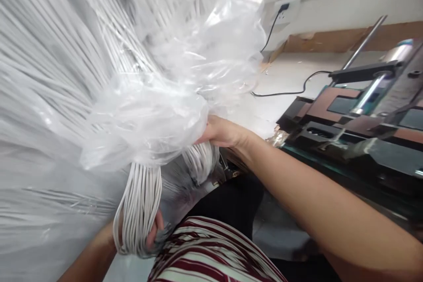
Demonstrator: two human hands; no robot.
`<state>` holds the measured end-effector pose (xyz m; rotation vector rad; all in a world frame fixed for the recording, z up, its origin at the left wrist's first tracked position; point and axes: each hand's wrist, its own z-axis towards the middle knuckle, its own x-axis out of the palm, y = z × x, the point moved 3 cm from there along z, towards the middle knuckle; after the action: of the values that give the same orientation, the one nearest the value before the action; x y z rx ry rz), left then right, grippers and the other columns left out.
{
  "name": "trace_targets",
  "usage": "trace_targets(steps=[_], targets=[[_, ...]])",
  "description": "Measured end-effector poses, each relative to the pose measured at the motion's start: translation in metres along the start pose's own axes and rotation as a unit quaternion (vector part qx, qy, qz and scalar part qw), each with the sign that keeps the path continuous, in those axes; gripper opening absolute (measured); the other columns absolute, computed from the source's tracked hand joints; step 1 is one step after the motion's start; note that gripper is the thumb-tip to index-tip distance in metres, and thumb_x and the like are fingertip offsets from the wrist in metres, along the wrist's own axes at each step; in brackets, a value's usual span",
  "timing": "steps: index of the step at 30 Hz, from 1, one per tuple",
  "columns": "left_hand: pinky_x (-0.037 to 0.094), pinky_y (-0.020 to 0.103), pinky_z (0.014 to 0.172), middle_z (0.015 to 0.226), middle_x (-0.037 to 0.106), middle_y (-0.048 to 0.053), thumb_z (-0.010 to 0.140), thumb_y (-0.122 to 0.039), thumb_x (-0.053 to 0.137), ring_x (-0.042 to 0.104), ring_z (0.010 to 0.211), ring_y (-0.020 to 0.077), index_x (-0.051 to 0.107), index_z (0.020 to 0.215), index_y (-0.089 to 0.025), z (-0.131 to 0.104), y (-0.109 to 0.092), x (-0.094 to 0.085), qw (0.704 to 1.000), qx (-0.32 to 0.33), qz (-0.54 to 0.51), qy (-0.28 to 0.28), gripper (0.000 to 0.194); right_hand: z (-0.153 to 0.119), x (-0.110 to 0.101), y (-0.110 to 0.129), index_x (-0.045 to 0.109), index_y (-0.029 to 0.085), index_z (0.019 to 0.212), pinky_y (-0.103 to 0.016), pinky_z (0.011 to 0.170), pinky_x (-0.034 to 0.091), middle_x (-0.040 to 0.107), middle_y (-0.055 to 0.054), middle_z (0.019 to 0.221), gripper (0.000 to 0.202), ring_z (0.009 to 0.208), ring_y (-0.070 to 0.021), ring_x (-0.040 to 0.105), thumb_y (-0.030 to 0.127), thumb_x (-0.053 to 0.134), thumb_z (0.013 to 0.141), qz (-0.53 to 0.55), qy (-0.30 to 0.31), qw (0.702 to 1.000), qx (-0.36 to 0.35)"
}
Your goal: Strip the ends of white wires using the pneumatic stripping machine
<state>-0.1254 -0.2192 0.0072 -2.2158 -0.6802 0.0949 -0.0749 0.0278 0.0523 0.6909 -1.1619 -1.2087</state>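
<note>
A looped bundle of white cables (140, 207) hangs out of a clear plastic bag (148, 119) at the lower left. My left hand (154, 231) is behind the loops, mostly covered by them, with its fingers curled around their right side. At the bag's right edge, my right hand (214, 130) is closed on the plastic, and its fingertips are hidden by the folds. Just below my right hand, a second looped end of white cables (202, 161) shows. Another crumpled clear bag (224, 48) lies over cables farther back.
Many long white cables (49, 53), blurred and partly under plastic, fill the left side. On the right stands a machine (343, 114) with metal rods and dark plates. A black cord (287, 93) lies on the white surface near a wall outlet (282, 13).
</note>
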Motion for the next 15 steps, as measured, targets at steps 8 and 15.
trace_targets(steps=[8,15], targets=[[0.042,0.034,0.078,0.083,0.069,0.005,0.069,-0.037,0.051,0.059,0.084,0.023,0.067,0.086,-0.016,-0.007,-0.01,0.004,0.956,0.215,0.027,-0.199,0.031,-0.038,0.018,0.053,0.062,0.007,0.072,-0.029,0.059,0.046,0.062,0.001,0.06,0.019,0.058,-0.0138,0.058,0.014,0.066,0.054,-0.076,0.077,0.989,0.103],[0.042,0.035,0.081,0.105,0.06,0.007,0.042,-0.025,0.075,0.055,0.094,0.0254,0.059,0.104,-0.021,-0.012,-0.021,0.094,0.901,0.403,0.117,-0.115,0.063,-0.054,0.017,0.038,0.063,0.022,0.06,-0.037,0.057,0.048,0.064,-0.008,0.061,0.012,0.061,-0.0246,0.059,0.031,0.069,0.055,-0.137,-0.083,0.974,0.159]])
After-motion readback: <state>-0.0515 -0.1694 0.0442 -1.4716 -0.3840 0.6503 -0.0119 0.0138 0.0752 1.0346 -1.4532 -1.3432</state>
